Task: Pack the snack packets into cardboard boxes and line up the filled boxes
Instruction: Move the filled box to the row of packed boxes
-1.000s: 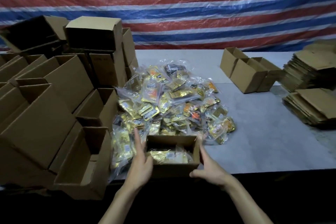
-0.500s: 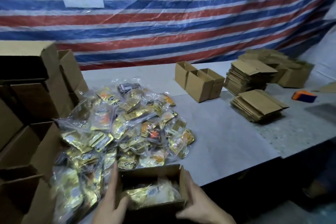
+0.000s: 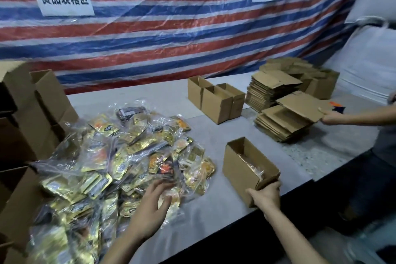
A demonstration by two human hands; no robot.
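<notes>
box [image 3: 240, 169] moved right of packet pile [image 3: 120, 156], left hand [image 3: 152, 206] off it | right hand [image 3: 265, 196] fingers curled round its near end | left fingers spread loose over packets | box near table [image 3: 214, 221] front edge

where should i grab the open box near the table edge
Take the open box by its short near end, coming from the table front edge, where the right hand grips it. It lies lengthwise away from the person, so that end is closest; its top is open with packets inside, so probably keep it level.
</notes>
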